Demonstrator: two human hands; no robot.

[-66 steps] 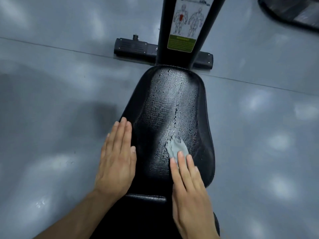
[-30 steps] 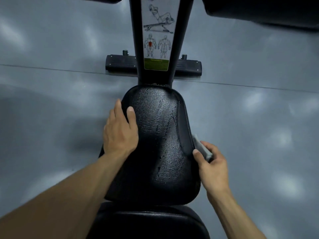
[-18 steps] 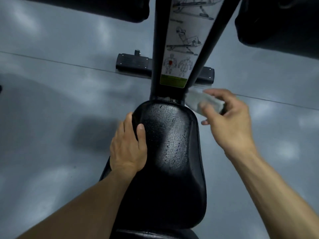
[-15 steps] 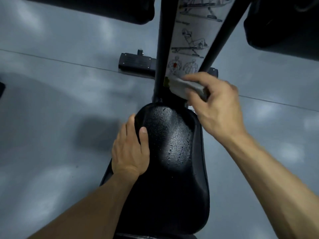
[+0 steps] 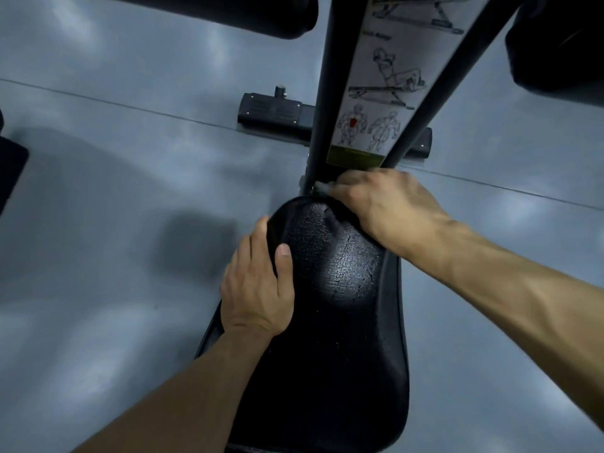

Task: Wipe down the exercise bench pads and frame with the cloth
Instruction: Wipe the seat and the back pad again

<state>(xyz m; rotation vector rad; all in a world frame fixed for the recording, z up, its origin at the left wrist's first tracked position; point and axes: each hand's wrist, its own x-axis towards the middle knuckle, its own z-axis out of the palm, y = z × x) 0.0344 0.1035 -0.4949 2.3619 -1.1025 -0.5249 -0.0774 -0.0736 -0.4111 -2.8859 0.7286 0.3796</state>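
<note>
The black textured seat pad [image 5: 343, 322] of the bench fills the lower middle of the view. My left hand [image 5: 258, 286] grips its left edge, thumb on top and fingers wrapped over the side. My right hand [image 5: 382, 207] is at the pad's far tip, holding the grey cloth [image 5: 322, 188] against the base of the black frame post [image 5: 322, 93]. Only a small corner of the cloth shows past my fingers.
An instruction sticker [image 5: 389, 80] with exercise drawings runs up the frame. A black foot bar [image 5: 274, 114] lies on the grey floor [image 5: 114, 223] behind the post. Dark roller pads sit at the top left [image 5: 228, 11] and top right [image 5: 562, 47].
My right hand carried the cloth from the pad's right side up to the sticker, then down to the base of the post. My left hand has stayed on the pad's left edge.
</note>
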